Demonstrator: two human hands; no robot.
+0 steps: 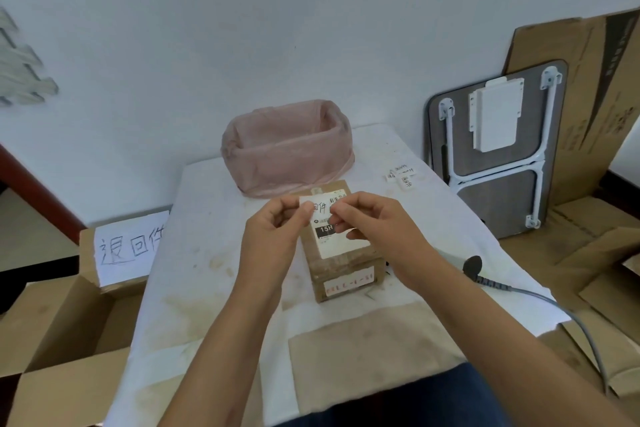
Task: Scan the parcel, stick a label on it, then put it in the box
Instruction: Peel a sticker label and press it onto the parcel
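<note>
A brown cardboard parcel (343,263) with a white shipping slip lies in the middle of the table. Just above it, my left hand (273,229) and my right hand (377,218) both pinch a small white handwritten label (318,206), one at each end. The label hangs over the parcel's far end, and I cannot tell if it touches. An open cardboard box (52,340) with a white handwritten sign stands on the floor at the left. The black scanner (472,267) lies on the table to the right of the parcel, mostly hidden by my right forearm.
A basket lined with a pink bag (287,149) stands at the table's far end. Several spare labels (401,175) lie at the far right of the white tablecloth (214,253). The scanner's grey cable (571,319) runs off the right edge. A folded table and flattened cartons lean at the right.
</note>
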